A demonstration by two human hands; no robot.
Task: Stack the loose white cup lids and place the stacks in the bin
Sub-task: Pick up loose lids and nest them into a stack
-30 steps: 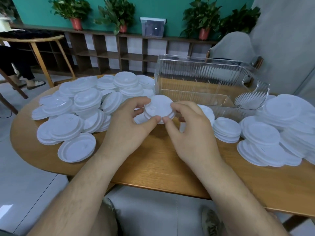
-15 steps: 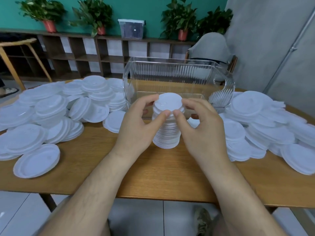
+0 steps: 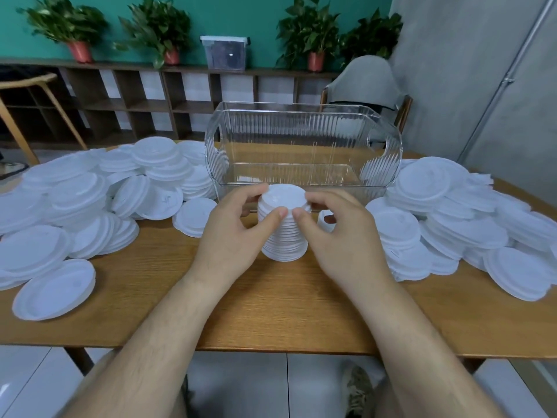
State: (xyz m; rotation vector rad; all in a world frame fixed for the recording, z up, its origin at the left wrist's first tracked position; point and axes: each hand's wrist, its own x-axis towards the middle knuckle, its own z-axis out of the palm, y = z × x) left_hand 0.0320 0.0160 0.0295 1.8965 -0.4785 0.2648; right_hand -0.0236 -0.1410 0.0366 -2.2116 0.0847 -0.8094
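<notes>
Wooden table [image 3: 271, 312] carries loose white lids [image 3: 75, 200] around a clear ribbed bin [image 3: 301, 137]. Left hand [image 3: 232, 236] and right hand [image 3: 340, 239] both clasp the lid stack [image 3: 284, 236], which seemingly stands on the table.

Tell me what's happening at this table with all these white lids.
A person is stacking white cup lids. The left hand and right hand both grip the top of a stack of lids standing on the wooden table, just in front of the clear bin. No stack is in the bin yet. Heaps of loose lids lie on both sides.
</notes>
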